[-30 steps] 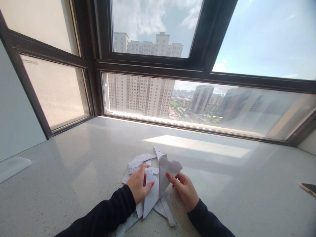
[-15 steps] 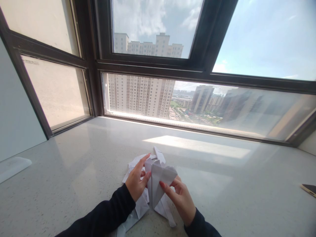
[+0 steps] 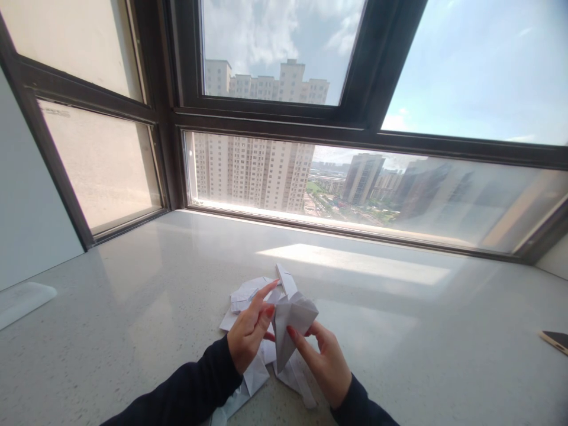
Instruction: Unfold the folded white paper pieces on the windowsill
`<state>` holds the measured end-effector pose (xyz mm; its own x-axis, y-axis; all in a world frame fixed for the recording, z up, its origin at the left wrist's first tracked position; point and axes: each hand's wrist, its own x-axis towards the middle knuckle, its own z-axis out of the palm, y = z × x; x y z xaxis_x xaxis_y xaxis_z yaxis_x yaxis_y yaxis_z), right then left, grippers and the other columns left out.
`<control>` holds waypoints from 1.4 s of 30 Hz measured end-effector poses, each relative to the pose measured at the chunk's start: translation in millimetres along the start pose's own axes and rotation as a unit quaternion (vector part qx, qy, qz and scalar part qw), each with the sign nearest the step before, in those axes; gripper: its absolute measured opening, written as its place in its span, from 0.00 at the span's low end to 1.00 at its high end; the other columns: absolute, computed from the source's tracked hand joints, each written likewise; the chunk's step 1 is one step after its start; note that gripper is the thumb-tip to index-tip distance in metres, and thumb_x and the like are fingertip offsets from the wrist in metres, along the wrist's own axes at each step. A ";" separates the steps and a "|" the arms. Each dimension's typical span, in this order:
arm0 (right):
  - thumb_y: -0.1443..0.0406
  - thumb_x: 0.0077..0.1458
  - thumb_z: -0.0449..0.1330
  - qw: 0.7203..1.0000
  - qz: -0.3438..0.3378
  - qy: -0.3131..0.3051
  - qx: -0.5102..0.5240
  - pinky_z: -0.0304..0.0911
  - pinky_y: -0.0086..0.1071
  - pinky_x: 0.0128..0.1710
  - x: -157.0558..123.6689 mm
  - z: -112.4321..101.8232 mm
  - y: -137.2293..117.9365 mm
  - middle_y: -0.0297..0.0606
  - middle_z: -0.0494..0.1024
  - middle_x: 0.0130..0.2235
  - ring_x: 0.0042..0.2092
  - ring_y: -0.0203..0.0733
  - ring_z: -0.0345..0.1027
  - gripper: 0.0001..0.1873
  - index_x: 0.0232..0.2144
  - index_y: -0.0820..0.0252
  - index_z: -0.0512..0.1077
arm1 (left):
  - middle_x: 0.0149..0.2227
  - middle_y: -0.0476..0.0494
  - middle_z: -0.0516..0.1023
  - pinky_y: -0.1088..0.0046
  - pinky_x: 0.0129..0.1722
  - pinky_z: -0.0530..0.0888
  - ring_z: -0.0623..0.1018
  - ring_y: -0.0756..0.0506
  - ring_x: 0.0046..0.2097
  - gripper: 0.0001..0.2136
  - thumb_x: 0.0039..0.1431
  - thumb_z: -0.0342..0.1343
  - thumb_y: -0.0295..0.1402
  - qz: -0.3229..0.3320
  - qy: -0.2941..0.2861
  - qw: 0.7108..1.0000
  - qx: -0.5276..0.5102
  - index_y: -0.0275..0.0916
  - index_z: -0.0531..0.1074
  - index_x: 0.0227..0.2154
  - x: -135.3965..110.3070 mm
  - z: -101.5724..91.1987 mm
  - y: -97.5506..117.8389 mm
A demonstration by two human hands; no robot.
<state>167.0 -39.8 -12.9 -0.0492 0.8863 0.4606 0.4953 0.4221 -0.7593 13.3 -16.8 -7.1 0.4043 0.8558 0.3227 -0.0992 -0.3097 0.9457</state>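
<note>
A piece of folded white paper (image 3: 290, 319), pointed at its lower end and wider at the top, is held up between both hands. My right hand (image 3: 326, 358) pinches its right side, thumb on the near face. At its left edge, my left hand (image 3: 249, 331) is closed on the paper with thumb and fingers. Below and behind lie several other folded white papers (image 3: 255, 376), partly covered by the hands. One folded strip (image 3: 286, 278) sticks out at the back of the pile.
The pile rests on a pale speckled stone sill (image 3: 386, 355). A whitish flat object (image 3: 26, 302) lies at the far left, and a dark, thin-edged object (image 3: 554, 340) at the right edge. Dark-framed windows (image 3: 279, 127) border the sill at the back.
The held paper's left part has folded in, so it looks narrower. My left hand has shifted slightly right with its thumb higher; my right hand stays almost in place.
</note>
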 end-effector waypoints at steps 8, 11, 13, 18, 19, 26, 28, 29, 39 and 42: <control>0.62 0.50 0.51 0.998 -0.057 -0.008 -0.037 0.61 0.30 0.29 -2.7 -1.0 2.0 0.39 0.74 0.27 0.29 0.41 0.66 0.09 0.28 0.61 0.69 | 0.31 0.44 0.69 0.73 0.26 0.72 0.71 0.47 0.29 0.24 0.55 0.44 0.40 0.018 -0.004 0.999 0.048 0.38 0.48 0.53 -0.4 3.0 0.6; 0.63 0.51 0.50 0.997 -0.064 0.005 -0.047 0.62 0.33 0.31 -5.0 -0.2 4.4 0.41 0.74 0.29 0.31 0.43 0.66 0.09 0.30 0.60 0.67 | 0.29 0.45 0.68 0.74 0.25 0.71 0.70 0.48 0.29 0.22 0.56 0.43 0.39 0.022 0.014 0.997 0.068 0.38 0.50 0.53 -1.5 5.4 2.9; 0.62 0.51 0.50 0.998 -0.049 0.008 -0.034 0.62 0.33 0.30 -5.9 0.5 5.7 0.40 0.73 0.28 0.30 0.42 0.66 0.08 0.32 0.60 0.64 | 0.30 0.44 0.68 0.75 0.25 0.71 0.69 0.48 0.28 0.22 0.56 0.43 0.38 0.032 0.019 0.996 0.075 0.38 0.51 0.53 -2.3 6.2 3.7; 0.59 0.49 0.53 0.997 0.015 0.038 0.067 0.62 0.34 0.30 -2.4 0.3 6.5 0.34 0.72 0.25 0.28 0.40 0.65 0.26 0.47 0.61 0.49 | 0.33 0.43 0.69 0.74 0.27 0.71 0.69 0.49 0.29 0.21 0.57 0.42 0.37 0.060 0.038 0.995 0.074 0.39 0.50 0.52 -3.2 5.4 3.0; 0.58 0.49 0.53 0.995 0.026 0.035 0.086 0.62 0.34 0.30 -1.2 -0.3 6.4 0.32 0.71 0.24 0.27 0.39 0.65 0.28 0.49 0.62 0.47 | 0.34 0.43 0.69 0.74 0.28 0.71 0.69 0.49 0.30 0.21 0.57 0.42 0.37 0.066 0.039 0.995 0.071 0.39 0.50 0.52 -3.3 5.4 3.1; 0.59 0.51 0.50 1.000 -0.021 0.021 0.004 0.60 0.31 0.28 0.0 -9.7 3.4 0.36 0.70 0.23 0.28 0.39 0.63 0.12 0.24 0.59 0.66 | 0.36 0.43 0.68 0.73 0.29 0.72 0.70 0.48 0.32 0.20 0.58 0.42 0.36 0.067 0.053 0.994 0.063 0.40 0.49 0.53 -6.8 11.0 6.8; 0.61 0.52 0.50 0.996 -0.074 0.041 -0.042 0.60 0.30 0.27 1.2 -15.2 5.3 0.36 0.70 0.24 0.28 0.39 0.63 0.10 0.24 0.59 0.66 | 0.41 0.40 0.67 0.72 0.30 0.73 0.70 0.47 0.35 0.22 0.57 0.43 0.35 0.074 0.051 0.993 0.082 0.41 0.47 0.54 -7.9 11.8 4.9; 0.63 0.53 0.49 0.991 -0.107 0.045 -0.070 0.60 0.31 0.27 2.7 -18.7 7.4 0.37 0.70 0.25 0.28 0.39 0.63 0.09 0.25 0.59 0.66 | 0.45 0.39 0.65 0.71 0.32 0.73 0.70 0.46 0.38 0.22 0.56 0.44 0.34 0.084 0.053 0.990 0.101 0.41 0.47 0.53 -8.0 11.5 3.1; 0.67 0.54 0.48 0.910 -0.273 -0.028 -0.312 0.53 0.30 0.28 17.2 -34.0 27.9 0.36 0.69 0.22 0.27 0.37 0.60 0.11 0.24 0.61 0.67 | 0.47 0.37 0.65 0.58 0.49 0.60 0.64 0.40 0.49 0.25 0.49 0.53 0.34 0.118 0.083 0.956 0.255 0.38 0.54 0.50 0.8 -0.5 -19.8; 0.68 0.54 0.47 0.905 -0.279 -0.035 -0.319 0.52 0.29 0.28 15.7 -30.2 25.1 0.37 0.69 0.22 0.27 0.37 0.59 0.11 0.24 0.61 0.67 | 0.43 0.39 0.68 0.61 0.47 0.62 0.67 0.42 0.46 0.21 0.50 0.52 0.35 0.090 0.071 0.963 0.244 0.38 0.58 0.48 0.8 0.9 -20.5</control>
<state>204.8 -21.1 -10.8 -0.4902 0.5881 0.6433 0.7748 0.6321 0.0126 16.5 -10.1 -26.3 0.2891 0.8070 0.5151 0.2966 -0.5870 0.7533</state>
